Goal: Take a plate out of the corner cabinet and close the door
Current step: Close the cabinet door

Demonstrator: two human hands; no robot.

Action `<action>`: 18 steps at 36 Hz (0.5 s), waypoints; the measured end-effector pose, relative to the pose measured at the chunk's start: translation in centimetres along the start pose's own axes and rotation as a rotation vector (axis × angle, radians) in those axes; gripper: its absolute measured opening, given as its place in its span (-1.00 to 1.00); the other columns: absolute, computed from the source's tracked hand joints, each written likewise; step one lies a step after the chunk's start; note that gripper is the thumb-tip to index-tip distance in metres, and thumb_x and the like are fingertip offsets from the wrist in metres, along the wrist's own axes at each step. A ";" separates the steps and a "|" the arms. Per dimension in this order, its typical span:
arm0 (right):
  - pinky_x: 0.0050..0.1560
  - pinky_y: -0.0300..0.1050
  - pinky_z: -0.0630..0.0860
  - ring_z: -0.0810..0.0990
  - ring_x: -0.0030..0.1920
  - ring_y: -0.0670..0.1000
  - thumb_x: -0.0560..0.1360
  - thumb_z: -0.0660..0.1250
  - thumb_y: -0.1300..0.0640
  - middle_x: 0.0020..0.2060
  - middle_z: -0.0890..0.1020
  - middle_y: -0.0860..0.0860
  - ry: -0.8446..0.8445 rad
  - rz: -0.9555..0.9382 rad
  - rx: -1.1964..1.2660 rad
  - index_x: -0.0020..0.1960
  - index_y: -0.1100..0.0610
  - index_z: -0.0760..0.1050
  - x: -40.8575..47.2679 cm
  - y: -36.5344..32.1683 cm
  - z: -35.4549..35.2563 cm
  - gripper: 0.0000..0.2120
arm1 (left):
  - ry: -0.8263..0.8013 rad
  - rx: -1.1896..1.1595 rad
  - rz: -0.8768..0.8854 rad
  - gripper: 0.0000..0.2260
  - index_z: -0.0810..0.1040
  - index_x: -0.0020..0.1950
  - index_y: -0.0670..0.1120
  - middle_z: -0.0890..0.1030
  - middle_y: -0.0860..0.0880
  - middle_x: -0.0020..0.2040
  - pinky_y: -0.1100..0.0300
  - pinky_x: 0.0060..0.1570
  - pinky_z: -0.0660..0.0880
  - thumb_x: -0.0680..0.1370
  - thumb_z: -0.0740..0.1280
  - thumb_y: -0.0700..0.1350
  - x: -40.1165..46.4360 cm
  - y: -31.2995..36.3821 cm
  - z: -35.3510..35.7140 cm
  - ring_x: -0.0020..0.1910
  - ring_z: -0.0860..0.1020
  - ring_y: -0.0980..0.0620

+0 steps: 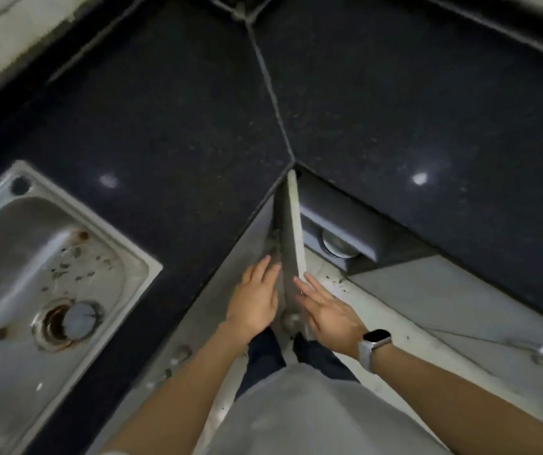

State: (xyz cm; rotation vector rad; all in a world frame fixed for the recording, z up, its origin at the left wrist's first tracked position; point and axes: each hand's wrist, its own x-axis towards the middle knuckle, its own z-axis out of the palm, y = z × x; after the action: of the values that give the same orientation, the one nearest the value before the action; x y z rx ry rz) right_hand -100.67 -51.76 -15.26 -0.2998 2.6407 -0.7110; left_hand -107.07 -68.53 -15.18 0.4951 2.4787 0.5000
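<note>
Fingers of both hands lie flat and spread, gripping nothing: left hand [257, 298] and right hand [327, 311] flank the pale grey corner cabinet door [291, 244], ajar. A white round plate [337, 247] sits inside, right of it. Neither step looks done.

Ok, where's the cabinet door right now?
Head view, centre: the cabinet door stands open edge-on under the counter corner, between the left hand and right hand.

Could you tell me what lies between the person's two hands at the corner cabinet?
In the head view, the open cabinet door, seen edge-on, stands between the left hand and the right hand, both flat against its faces.
</note>
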 end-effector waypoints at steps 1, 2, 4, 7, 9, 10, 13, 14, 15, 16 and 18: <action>0.43 -0.12 -0.02 -0.13 0.47 0.06 0.49 0.10 0.31 0.50 0.06 0.06 -0.019 0.050 0.024 0.39 0.22 0.23 -0.7 0.1 -0.1 -0.54 | -0.040 0.072 0.068 -0.47 0.02 0.49 -0.01 -0.01 -0.04 0.56 -0.13 0.41 0.24 0.56 0.13 -0.15 1.0 0.7 0.2 0.52 0.00 -0.11; 0.41 -0.17 -0.11 -0.22 0.45 0.03 0.49 0.08 0.33 0.50 -0.08 0.03 -0.027 0.098 0.037 0.45 0.19 0.08 -1.3 0.4 -0.1 -0.46 | -0.080 0.141 0.134 -0.43 -0.04 0.50 0.01 -0.09 -0.01 0.57 -0.15 0.43 0.19 0.55 0.14 -0.16 2.0 1.5 0.4 0.53 -0.10 -0.09; 0.42 -0.18 -0.16 -0.27 0.43 0.00 0.45 0.06 0.41 0.45 -0.22 -0.01 -0.030 0.229 0.051 0.48 0.14 -0.08 -2.6 0.9 0.0 -0.34 | -0.151 0.260 0.243 -0.36 -0.12 0.50 0.04 -0.20 0.01 0.56 -0.17 0.47 0.03 0.52 0.16 -0.19 3.8 3.1 0.9 0.52 -0.24 -0.08; 0.44 0.01 0.14 0.07 0.47 0.09 0.25 0.27 0.44 0.46 0.03 0.06 0.030 0.358 -0.006 0.45 0.18 0.07 -3.9 2.0 0.7 -0.18 | -0.193 0.376 0.302 -0.30 -0.20 0.49 0.05 -0.26 0.01 0.55 -0.21 0.48 -0.11 0.51 0.19 -0.19 5.8 5.2 1.7 0.51 -0.30 -0.06; 0.29 0.07 0.44 0.30 0.40 0.13 0.11 0.38 0.40 0.43 0.26 0.09 0.018 0.449 -0.063 0.40 0.20 0.21 -4.6 3.0 0.9 -0.12 | -0.189 0.404 0.294 -0.27 -0.24 0.48 0.05 -0.28 0.01 0.54 -0.23 0.47 -0.15 0.51 0.20 -0.19 6.7 6.3 2.2 0.51 -0.31 -0.06; 0.29 0.10 0.43 0.28 0.41 0.14 0.14 0.36 0.40 0.44 0.22 0.08 0.011 0.480 -0.044 0.41 0.19 0.18 -4.9 3.4 0.6 -0.13 | -0.182 0.422 0.295 -0.26 -0.25 0.48 0.04 -0.29 0.00 0.54 -0.23 0.46 -0.16 0.50 0.20 -0.20 7.0 6.9 2.4 0.50 -0.31 -0.06; 0.50 0.13 0.02 -0.07 0.50 0.17 0.37 0.15 0.43 0.51 -0.07 0.03 0.096 0.517 -0.009 0.47 0.14 -0.09 -5.2 4.6 -0.4 -0.24 | -0.138 0.450 0.300 -0.26 -0.25 0.48 0.01 -0.28 -0.03 0.54 -0.24 0.47 -0.17 0.49 0.20 -0.20 8.1 8.6 2.9 0.50 -0.32 -0.03; 0.51 0.11 -0.10 -0.16 0.51 0.16 0.41 0.09 0.42 0.52 -0.14 0.02 0.086 0.556 0.001 0.47 0.13 -0.16 -5.1 5.0 -1.1 -0.26 | -0.136 0.439 0.296 -0.27 -0.24 0.49 -0.01 -0.28 -0.03 0.54 -0.24 0.48 -0.16 0.50 0.19 -0.19 8.5 9.1 2.9 0.51 -0.31 -0.02; 0.50 0.11 -0.18 -0.21 0.50 0.15 0.43 0.06 0.42 0.52 -0.18 0.02 0.075 0.592 -0.002 0.47 0.12 -0.20 -4.9 5.5 -1.6 -0.27 | -0.142 0.420 0.289 -0.28 -0.24 0.49 -0.02 -0.28 -0.03 0.54 -0.24 0.48 -0.14 0.51 0.19 -0.17 8.9 9.6 2.8 0.51 -0.30 -0.01; 0.49 0.12 -0.22 -0.24 0.50 0.14 0.43 0.06 0.41 0.52 -0.20 0.01 0.074 0.612 -0.012 0.47 0.12 -0.22 -4.7 6.1 -2.0 -0.27 | -0.147 0.409 0.282 -0.29 -0.24 0.49 -0.02 -0.28 -0.03 0.54 -0.24 0.48 -0.13 0.52 0.18 -0.15 9.3 10.1 2.8 0.51 -0.29 -0.01; 0.47 0.15 -0.26 -0.27 0.49 0.15 0.42 0.07 0.40 0.52 -0.22 0.01 0.077 0.635 -0.045 0.47 0.11 -0.24 -4.2 7.4 -2.8 -0.25 | -0.151 0.418 0.275 -0.27 -0.26 0.48 -0.02 -0.28 -0.03 0.54 -0.24 0.49 -0.12 0.52 0.20 -0.12 10.3 11.1 2.5 0.51 -0.28 0.00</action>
State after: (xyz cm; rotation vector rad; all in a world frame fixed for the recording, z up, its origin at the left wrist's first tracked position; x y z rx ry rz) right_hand -98.86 -43.03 -15.56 0.5448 2.5924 -0.4503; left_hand -110.94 -53.82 -16.78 1.0089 2.3793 0.0358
